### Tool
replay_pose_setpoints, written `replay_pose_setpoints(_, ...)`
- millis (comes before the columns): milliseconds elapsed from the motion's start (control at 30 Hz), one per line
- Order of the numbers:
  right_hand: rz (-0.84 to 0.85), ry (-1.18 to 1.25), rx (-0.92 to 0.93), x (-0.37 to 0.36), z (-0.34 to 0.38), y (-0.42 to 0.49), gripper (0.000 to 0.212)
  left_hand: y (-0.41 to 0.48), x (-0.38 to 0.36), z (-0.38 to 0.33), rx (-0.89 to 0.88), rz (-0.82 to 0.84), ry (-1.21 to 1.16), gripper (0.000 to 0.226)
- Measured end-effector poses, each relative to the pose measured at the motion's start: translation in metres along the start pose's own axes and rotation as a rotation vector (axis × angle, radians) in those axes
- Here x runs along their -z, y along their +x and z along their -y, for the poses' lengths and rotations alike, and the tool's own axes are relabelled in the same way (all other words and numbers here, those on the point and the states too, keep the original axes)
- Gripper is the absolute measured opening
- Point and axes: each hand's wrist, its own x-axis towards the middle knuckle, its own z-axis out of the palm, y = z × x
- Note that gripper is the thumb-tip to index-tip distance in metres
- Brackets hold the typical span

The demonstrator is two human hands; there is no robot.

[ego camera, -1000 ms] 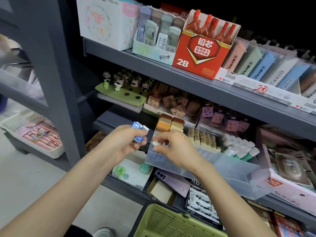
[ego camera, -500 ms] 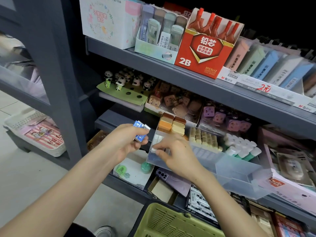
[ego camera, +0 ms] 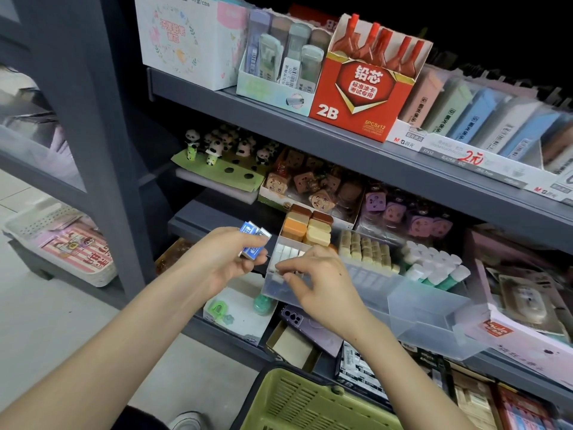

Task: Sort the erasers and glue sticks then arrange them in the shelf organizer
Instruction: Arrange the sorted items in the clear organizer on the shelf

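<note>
Gripping, left hand: fingers curled round a small stack of blue-wrapped erasers, just off the left end of the organizer.
Right hand: fingers curled, tips on the front of the white erasers; pinching or only touching, cannot tell.
White erasers: leftmost compartment, front.
Brown erasers: same compartment, back.
Beige erasers: next compartment right.
Glue sticks: compartment right of the beige.
Organizer: front edge of the shelf.
</note>
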Motion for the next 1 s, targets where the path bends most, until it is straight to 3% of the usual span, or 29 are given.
replay_pose_setpoints(233, -0.091, 0.275, -0.172, 0.016, -0.002, 0.003, 0.027, -0.007, -0.001, -0.002, -0.006, 0.22, 0.074, 0.01)
replay_pose_setpoints(367, -0.042, 0.507, -0.194, 0.024, 0.006, 0.006, 0.028, -0.012, -0.006, -0.002, -0.03, 0.347, 0.136, 0.011)
replay_pose_setpoints(567, 0.07, 0.803, -0.253, 0.034, 0.005, 0.005, 0.013, -0.016, -0.01, -0.002, -0.084, 0.419, 0.197, 0.016)
replay_pose_setpoints(667, 0.007, 0.94, -0.325, 0.035, 0.002, 0.004, 0.016, -0.017, -0.011, -0.003, -0.098, 0.403, 0.169, 0.021)
replay_pose_setpoints(800, -0.207, 0.539, -0.365, 0.041, -0.014, 0.006, 0.023, -0.011, -0.003, -0.005, -0.082, 0.142, 0.132, 0.022)
replay_pose_setpoints(900, -0.08, 0.323, -0.292, 0.03, -0.01, 0.003, 0.029, -0.005, 0.004, -0.004, -0.052, 0.024, 0.178, 0.032)
replay_pose_setpoints(1000, -0.051, 0.134, -0.232, 0.023, -0.005, 0.006, 0.019, -0.005, 0.004, -0.002, -0.02, 0.039, 0.185, 0.032)
